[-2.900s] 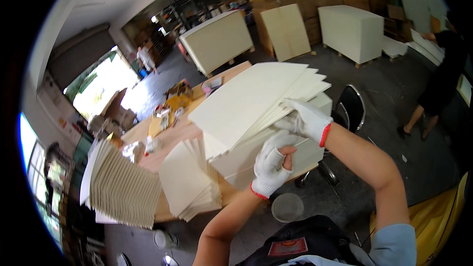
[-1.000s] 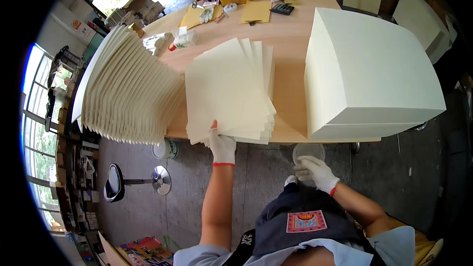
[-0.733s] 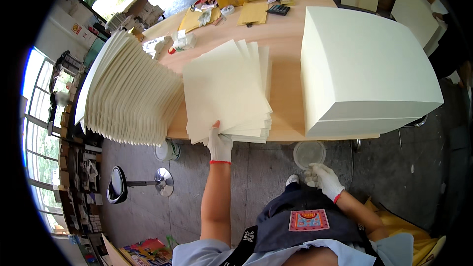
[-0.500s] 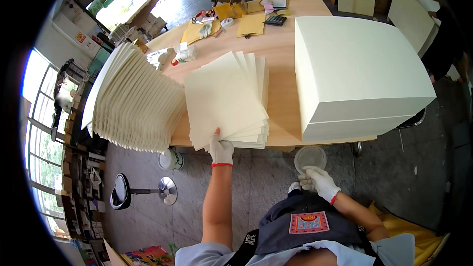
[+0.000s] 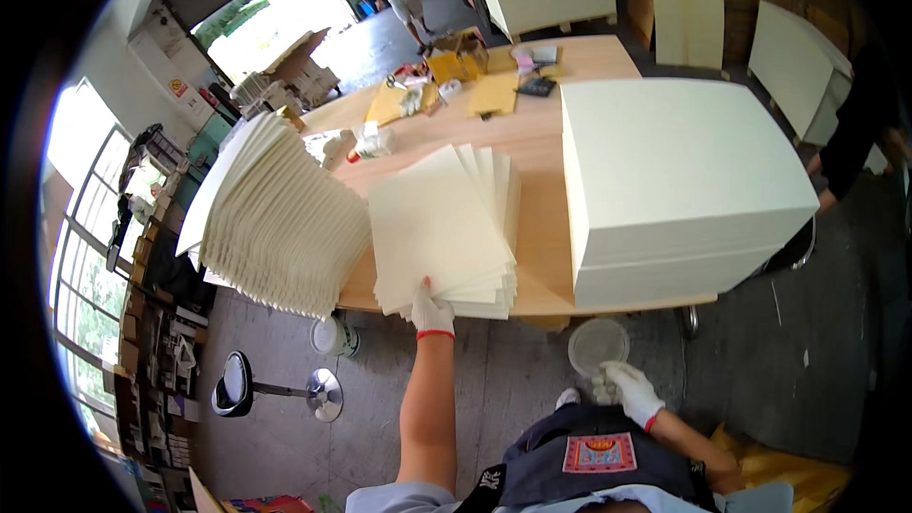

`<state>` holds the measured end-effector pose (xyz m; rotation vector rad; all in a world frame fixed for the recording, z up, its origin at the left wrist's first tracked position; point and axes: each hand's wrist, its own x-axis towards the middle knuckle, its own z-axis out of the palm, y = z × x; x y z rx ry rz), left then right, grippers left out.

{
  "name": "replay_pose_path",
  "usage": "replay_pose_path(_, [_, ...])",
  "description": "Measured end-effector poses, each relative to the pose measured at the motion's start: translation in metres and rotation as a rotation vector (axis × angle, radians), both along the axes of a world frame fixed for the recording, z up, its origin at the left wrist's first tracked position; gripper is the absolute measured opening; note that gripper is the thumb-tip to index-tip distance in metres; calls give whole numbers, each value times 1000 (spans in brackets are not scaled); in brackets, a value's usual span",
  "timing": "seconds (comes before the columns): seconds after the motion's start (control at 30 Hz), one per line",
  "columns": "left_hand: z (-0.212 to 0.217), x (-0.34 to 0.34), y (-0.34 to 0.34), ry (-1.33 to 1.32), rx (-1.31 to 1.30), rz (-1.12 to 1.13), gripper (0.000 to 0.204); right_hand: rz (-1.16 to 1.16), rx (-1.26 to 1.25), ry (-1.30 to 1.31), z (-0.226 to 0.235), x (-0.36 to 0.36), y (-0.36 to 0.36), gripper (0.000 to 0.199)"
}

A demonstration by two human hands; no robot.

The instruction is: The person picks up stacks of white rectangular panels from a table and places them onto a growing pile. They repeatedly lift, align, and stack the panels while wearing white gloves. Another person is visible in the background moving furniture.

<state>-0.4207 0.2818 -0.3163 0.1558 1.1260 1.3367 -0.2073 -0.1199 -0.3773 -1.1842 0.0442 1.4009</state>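
- The left hand (image 5: pixel 433 312), in a white glove with a red cuff, was closed on the near edge of a fanned stack of cream sheets (image 5: pixel 442 228), thumb on top and fingers apparently tucked beneath.
- That stack lay on the wooden surface (image 5: pixel 541 147), its near edge overhanging the front rim, between a tall slanted pile of sheets (image 5: pixel 275 218) on the left and a big squared block of sheets (image 5: pixel 674 180) on the right.
- The right hand (image 5: pixel 627 389), gloved the same way, hung low by the person's waist, just beside a round clear tub (image 5: pixel 598 344) on the floor; whether it held anything could not be told, though the fingers looked loosely curled.
- The sheets looked thin, flat and smooth, so each one was probably light and bendy, while the stack together was likely weighty and prone to sliding, as the offset edges suggested.
- A hold at the overhanging near edge seemed sensible, since fingers could get beneath there; one-handed, the far side would likely droop.
- Corners looked liable to crease, so support with both hands under opposite edges would probably suit better.
- Gloves likely helped grip on the slick faces.
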Motion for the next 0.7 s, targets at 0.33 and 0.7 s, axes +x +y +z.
replay_pose_path(0.33, [-33,-44,-6,-447,108,9,16,156,-18,-55,28,15,43,34])
replay_pose_path(0.7, [87,63,-228,98,652,-480,32,-144,30,-450,115,123,13,41])
